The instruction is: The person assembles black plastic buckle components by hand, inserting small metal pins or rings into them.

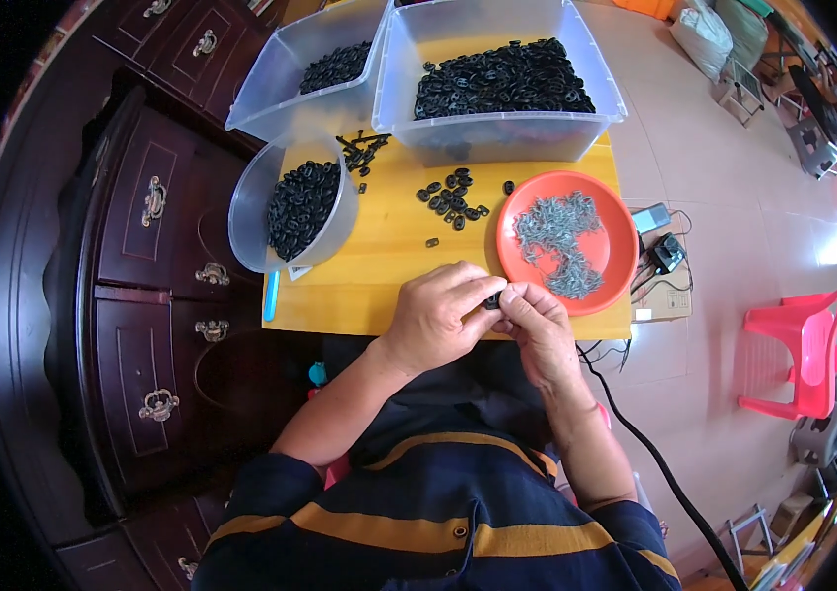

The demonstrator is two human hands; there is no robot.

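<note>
Above the near edge of the yellow table (379, 300), my two hands meet at a small black plastic part (493, 301). My left hand (441, 317) pinches it between thumb and forefinger. From the other side, my right hand (539, 325) closes its thumb and fingertips on the same part; anything else in that pinch is hidden. Just beyond my right hand lies an orange-red plate (623, 251) bearing many small silver metal pins or screws (561, 231). Loose black oval parts (452, 200) are scattered on the table past my left hand.
A round clear tub (244, 222) of black parts stands at left. Two clear plastic bins (507, 141) with more black pieces are at the back. Black stick-like parts (364, 150) lie beside the tub. Right of the table are a cable (645, 443) and a pink chair (783, 345).
</note>
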